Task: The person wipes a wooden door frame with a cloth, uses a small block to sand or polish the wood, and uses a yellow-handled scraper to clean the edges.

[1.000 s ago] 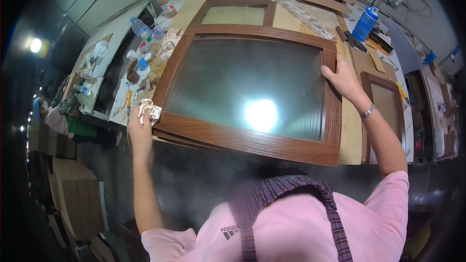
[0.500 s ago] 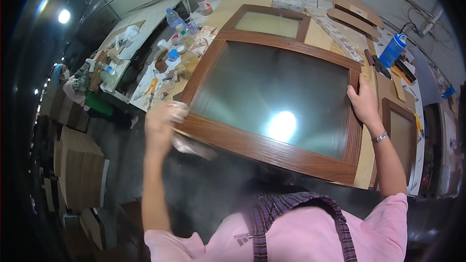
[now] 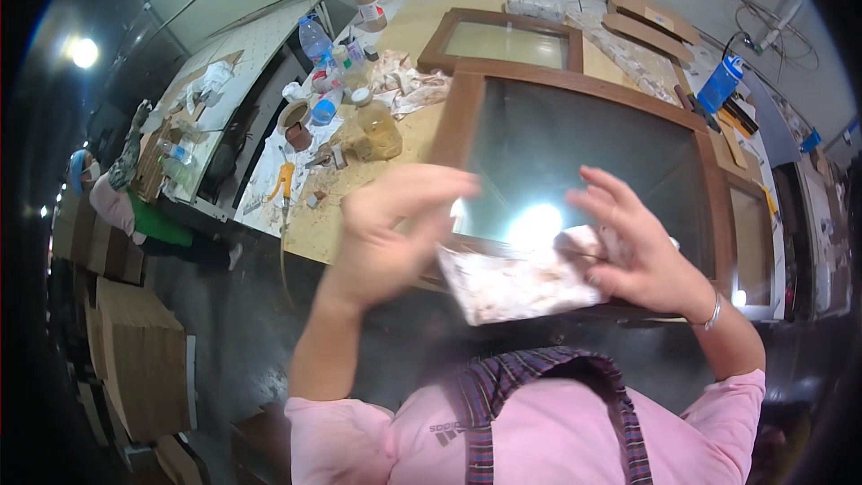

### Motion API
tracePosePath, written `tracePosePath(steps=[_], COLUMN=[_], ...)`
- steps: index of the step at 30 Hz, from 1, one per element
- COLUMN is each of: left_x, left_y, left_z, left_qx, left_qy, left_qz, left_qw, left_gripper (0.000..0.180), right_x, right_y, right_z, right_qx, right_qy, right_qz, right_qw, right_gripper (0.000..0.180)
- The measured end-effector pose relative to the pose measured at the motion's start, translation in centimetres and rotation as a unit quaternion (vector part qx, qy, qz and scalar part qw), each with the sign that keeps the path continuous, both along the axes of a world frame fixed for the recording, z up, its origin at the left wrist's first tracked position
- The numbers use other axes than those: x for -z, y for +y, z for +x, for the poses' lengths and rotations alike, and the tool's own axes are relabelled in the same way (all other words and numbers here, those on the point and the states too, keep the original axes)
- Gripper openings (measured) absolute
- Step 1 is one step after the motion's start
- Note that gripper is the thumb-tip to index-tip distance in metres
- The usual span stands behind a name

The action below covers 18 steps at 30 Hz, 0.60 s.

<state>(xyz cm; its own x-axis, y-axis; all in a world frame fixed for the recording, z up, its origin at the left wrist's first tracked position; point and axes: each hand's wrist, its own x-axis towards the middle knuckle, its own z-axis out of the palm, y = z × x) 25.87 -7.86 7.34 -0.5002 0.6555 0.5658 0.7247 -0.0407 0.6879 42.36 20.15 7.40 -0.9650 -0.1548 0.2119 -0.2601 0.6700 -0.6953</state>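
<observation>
A white cloth with brown stains [image 3: 521,287] hangs in front of the near edge of a brown wood-framed glass panel [image 3: 588,153]. My right hand [image 3: 642,247] grips the cloth's right end between thumb and palm, its other fingers spread. Beside the cloth's upper left corner is my left hand [image 3: 391,229], blurred by motion. Its fingers curve forward over the thumb; whether they pinch the cloth is unclear. The panel lies flat on the workbench [image 3: 305,238], and a bright light reflects in its glass.
A smaller framed panel [image 3: 503,16] lies behind, another [image 3: 750,233] at the right. Bottles, including one with yellowish liquid [image 3: 379,130], crumpled cloths [image 3: 404,81] and a yellow-handled air gun [image 3: 285,181] fill the left side. A blue bottle [image 3: 721,83] stands right. Another person [image 3: 112,198] is far left.
The panel has shifted right across the bench. My right hand has left its right edge and holds the cloth; the left hand, earlier at the left corner with the cloth, has moved inward.
</observation>
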Motion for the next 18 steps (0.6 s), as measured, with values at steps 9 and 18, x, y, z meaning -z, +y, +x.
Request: tracePosePath(steps=[9, 18], left_x=[27.2, 30.4], left_y=[-23.8, -22.9], left_z=[-24.4, -26.7], left_qx=[-0.455, -0.395], left_qy=[-0.093, -0.218], left_qz=[-0.251, -0.070], left_qw=[0.849, 0.890], left_gripper=[0.042, 0.032], right_x=[4.1, 3.7], right_y=[-7.8, -8.0], right_z=[0.0, -1.6], right_qx=[0.260, 0.301], right_qy=[0.113, 0.111], right_qz=[0.112, 0.284], right_qw=[0.952, 0.904], right_gripper=[0.023, 0.024])
